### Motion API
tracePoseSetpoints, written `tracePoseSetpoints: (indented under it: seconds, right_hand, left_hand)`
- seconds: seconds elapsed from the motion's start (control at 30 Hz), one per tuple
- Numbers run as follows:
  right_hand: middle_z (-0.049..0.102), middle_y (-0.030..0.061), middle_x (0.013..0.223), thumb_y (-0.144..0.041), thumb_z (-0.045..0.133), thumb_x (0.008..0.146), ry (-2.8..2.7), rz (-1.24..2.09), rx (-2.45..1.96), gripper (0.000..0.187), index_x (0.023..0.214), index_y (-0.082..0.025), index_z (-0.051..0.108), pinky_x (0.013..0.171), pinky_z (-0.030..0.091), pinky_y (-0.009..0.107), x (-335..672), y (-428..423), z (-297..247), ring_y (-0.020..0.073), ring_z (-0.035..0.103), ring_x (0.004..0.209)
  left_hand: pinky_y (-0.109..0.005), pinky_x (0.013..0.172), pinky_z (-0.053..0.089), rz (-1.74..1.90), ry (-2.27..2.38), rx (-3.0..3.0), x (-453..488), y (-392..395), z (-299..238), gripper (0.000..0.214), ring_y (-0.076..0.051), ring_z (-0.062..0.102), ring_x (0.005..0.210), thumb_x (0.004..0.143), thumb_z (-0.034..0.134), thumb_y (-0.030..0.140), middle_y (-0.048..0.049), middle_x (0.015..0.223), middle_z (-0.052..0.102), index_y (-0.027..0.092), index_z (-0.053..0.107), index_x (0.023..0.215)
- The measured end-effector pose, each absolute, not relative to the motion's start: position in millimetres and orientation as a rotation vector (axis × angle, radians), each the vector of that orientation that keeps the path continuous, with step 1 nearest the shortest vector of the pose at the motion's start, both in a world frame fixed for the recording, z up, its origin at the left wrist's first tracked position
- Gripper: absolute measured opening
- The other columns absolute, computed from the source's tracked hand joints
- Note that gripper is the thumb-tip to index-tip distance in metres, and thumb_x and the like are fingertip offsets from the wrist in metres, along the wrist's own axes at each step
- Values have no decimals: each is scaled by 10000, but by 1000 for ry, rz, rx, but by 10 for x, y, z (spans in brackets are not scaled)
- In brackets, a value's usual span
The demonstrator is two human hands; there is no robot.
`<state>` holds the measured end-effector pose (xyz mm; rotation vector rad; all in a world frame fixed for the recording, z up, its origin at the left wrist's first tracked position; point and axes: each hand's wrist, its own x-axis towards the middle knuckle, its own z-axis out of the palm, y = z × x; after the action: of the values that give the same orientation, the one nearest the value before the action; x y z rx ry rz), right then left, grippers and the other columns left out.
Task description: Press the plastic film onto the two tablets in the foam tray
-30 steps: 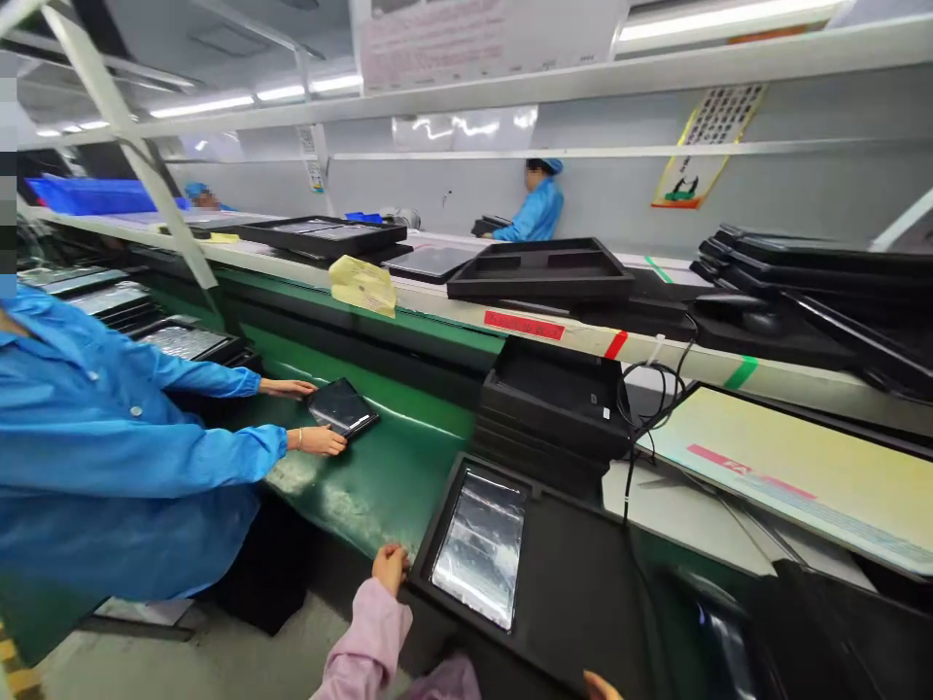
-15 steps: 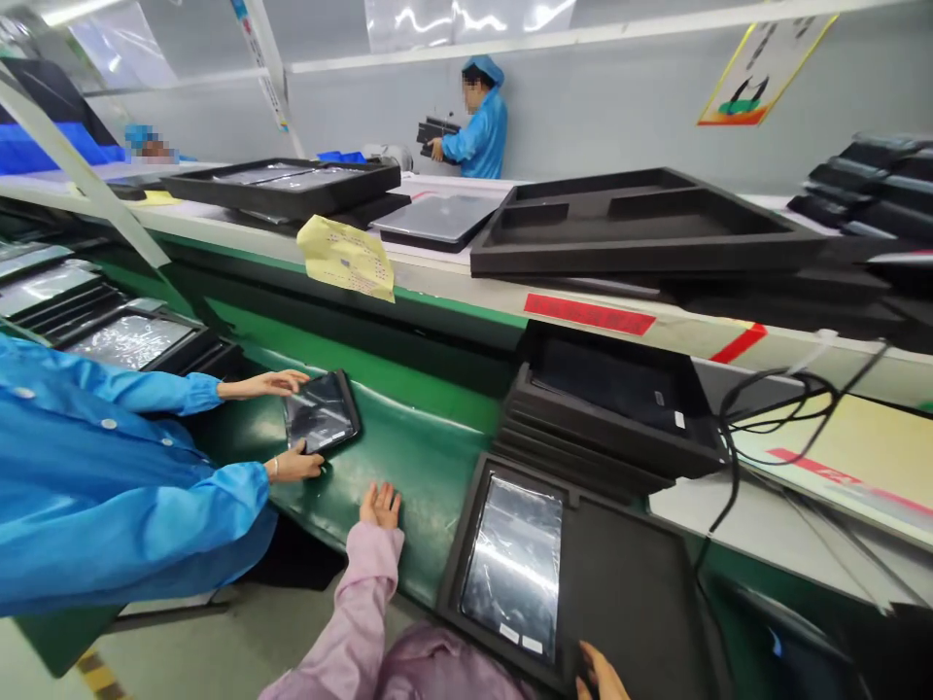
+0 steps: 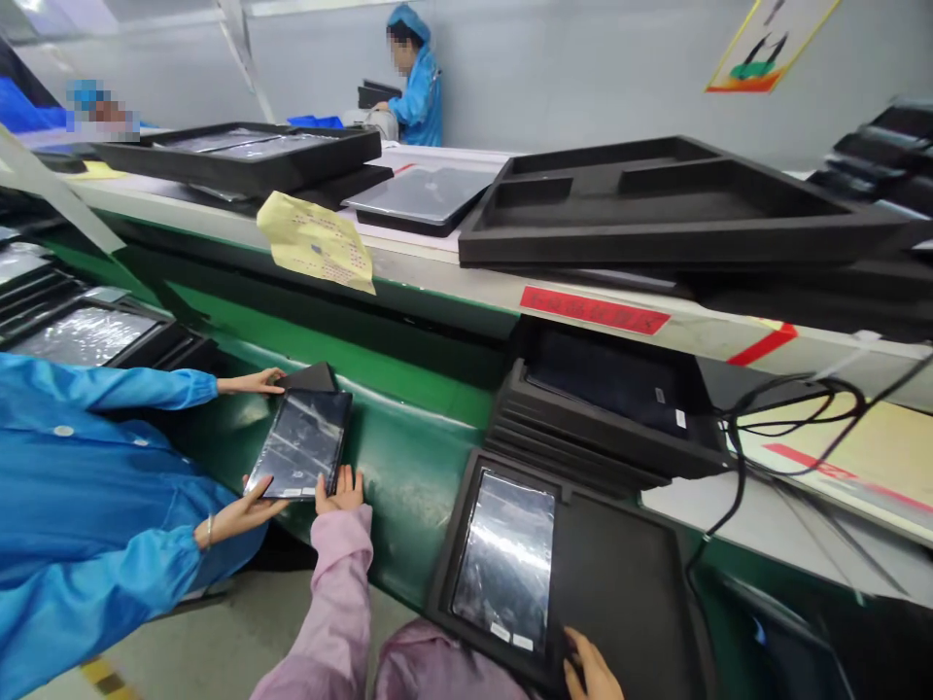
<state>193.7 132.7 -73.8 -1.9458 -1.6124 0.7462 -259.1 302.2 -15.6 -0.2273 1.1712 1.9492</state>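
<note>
A co-worker in a blue coat [image 3: 87, 506] holds a dark tablet [image 3: 302, 442] over the green conveyor belt [image 3: 415, 467], one hand at its far end and one under its near corner. My left hand [image 3: 339, 491], in a pink sleeve, is open, with thumb and fingers against the tablet's near right corner. My right hand [image 3: 589, 666] is curled over the near edge of a black foam tray [image 3: 627, 583]. A tablet in shiny film [image 3: 505, 559] lies in the tray's left pocket.
A stack of black trays [image 3: 604, 408] stands behind my tray. A shelf above the belt carries an empty black tray [image 3: 656, 209], a yellow sheet [image 3: 315, 241] and more trays. Black cables [image 3: 787, 408] hang at right. Another blue-coated worker [image 3: 415, 83] stands far back.
The co-worker swung the tablet from the belt toward me. My left hand moved from the tray's corner across the belt to the tablet's corner. My view dropped lower.
</note>
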Motion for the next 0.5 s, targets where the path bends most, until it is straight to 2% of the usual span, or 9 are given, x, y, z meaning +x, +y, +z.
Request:
tracePoseSetpoints:
  seconds: [0.07,0.13,0.23,0.3,0.4,0.5]
  right_hand:
    - [648,146,1036,-320,360,764,-1670,835,-1922,404,1042,-153,600,882,521,372,1949,1347,-711,230,651,930]
    - [649,144,1049,-320,399,749,-1742,927,-1903,411,1056,-150,612,870,527,375,1951,1377,-631,233,654,916]
    - [652,133,1042,-316,423,755,-1787,983,-1831,400,1068,-159,617,864,528,380,1890,1450,-420,228,651,911]
    - [648,125,1048,-319,435,775,-1749,1001,-1753,376,1076,-173,606,884,516,386,1787,1525,-251,219,641,929]
    - [629,140,1090,-374,472,804,-1559,1103,-1638,387,1125,-174,553,914,489,414,1519,1646,-3,221,624,976]
    - [593,147,1167,-477,518,812,-1266,1360,-1358,521,1245,-204,425,935,467,434,1147,1698,210,221,599,1047]
  left_hand:
    - [-386,1007,433,1986,1221,-233,-2600,2934,-189,343,-190,347,1318,837,377,427,-114,1416,357,238,432,1118]
    - [-336,1034,408,1983,1270,-221,-2641,2831,-203,264,-174,362,1309,821,459,331,-108,1359,426,225,468,1062]
    - [-304,1026,421,1892,1335,-166,-2693,2605,-154,155,-187,456,1239,764,534,166,-96,1167,569,181,539,918]
    - [-312,1008,443,1786,1369,-160,-2633,2387,-73,109,-199,497,1200,757,529,120,-80,1026,623,169,573,844]
    - [-302,975,470,1621,1336,-189,-2276,1979,86,177,-189,517,1177,746,526,99,-48,939,657,196,608,870]
    - [-326,934,505,1413,1289,-184,-1646,1577,223,258,-187,561,1121,727,524,90,-31,918,680,243,599,920]
